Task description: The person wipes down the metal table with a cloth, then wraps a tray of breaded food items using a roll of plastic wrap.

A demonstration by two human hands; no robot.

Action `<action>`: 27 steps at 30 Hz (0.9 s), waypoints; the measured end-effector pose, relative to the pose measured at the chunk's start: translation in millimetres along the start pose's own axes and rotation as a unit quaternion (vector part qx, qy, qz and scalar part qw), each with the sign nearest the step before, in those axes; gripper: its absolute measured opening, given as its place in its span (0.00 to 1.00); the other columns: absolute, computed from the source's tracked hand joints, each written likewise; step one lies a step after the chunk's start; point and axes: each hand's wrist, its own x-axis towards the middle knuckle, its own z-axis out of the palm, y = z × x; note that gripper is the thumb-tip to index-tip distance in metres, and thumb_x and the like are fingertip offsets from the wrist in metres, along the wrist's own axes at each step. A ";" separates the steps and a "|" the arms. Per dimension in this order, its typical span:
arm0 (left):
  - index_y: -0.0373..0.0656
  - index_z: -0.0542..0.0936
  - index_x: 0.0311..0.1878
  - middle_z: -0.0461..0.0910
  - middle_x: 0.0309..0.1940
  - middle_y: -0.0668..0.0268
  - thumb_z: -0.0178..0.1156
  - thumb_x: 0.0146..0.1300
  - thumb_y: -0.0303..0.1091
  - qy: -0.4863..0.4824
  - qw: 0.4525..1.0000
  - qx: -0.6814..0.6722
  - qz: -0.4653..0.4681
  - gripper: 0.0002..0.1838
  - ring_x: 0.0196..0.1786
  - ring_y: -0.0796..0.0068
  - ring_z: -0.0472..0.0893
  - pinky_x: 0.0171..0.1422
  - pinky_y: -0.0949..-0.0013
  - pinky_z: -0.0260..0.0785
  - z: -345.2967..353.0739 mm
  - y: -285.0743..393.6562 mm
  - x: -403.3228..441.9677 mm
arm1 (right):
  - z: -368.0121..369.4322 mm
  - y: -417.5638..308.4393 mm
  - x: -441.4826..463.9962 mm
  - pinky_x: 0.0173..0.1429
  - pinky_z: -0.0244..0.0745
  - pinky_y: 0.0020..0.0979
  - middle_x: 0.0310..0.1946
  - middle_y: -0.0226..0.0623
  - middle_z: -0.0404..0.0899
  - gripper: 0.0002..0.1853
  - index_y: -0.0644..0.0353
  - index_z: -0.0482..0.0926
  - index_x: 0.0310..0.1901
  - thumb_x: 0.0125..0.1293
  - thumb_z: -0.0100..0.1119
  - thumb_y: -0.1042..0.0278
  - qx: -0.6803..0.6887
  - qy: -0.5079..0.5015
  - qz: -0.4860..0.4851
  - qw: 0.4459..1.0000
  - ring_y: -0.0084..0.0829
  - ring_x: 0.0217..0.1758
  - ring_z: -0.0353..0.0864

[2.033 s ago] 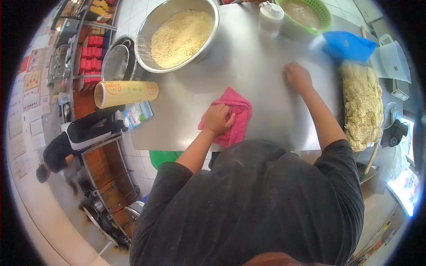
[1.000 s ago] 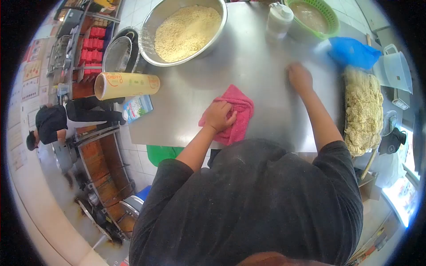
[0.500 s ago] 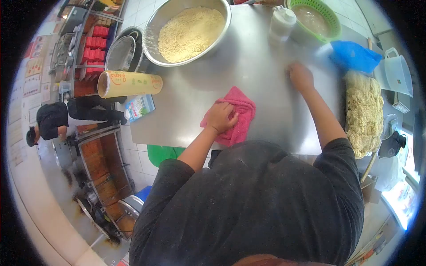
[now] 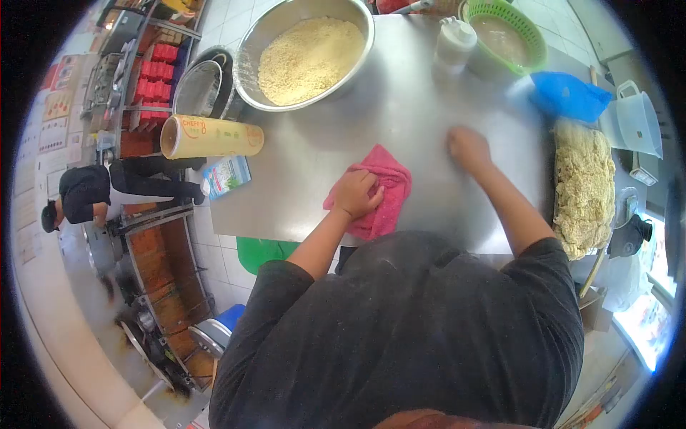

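My left hand [image 4: 359, 194] is closed on a folded pink cloth [image 4: 389, 204] that lies on the steel table [image 4: 321, 150] near my body. Its fingers curl into the fabric. Out to the right, my right hand [image 4: 469, 150] is curled into a fist low over the tabletop, and whatever its fingers may hold is hidden. A clear squeeze bottle [image 4: 455, 46] stands beyond that hand. To its far right are a blue plastic bag [image 4: 568, 95] and a long slab of pale, crumbly dough [image 4: 584, 189].
A large metal bowl [image 4: 245, 71] of yellowish crumbs sits at the back left, beside a roll of cling film [image 4: 214, 136] and a blue-white carton [image 4: 227, 176]. A green basket [image 4: 532, 36] occupies the back right. Another person [image 4: 89, 191] is beyond the table's left side.
My right hand has shifted slightly left and nearer to me. My left hand stays on the pink cloth, with little change. The whole view has tilted a little.
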 end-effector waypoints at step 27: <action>0.42 0.72 0.52 0.78 0.34 0.65 0.55 0.79 0.38 0.223 0.860 -0.369 -0.271 0.10 0.40 0.74 0.78 0.47 0.67 0.72 14.3 -39.5 -4.1 | 63.2 -137.4 -59.8 0.56 0.79 0.49 0.44 0.43 0.83 0.13 0.53 0.85 0.46 0.62 0.64 0.59 0.225 0.056 -0.408 0.883 0.46 0.51 0.84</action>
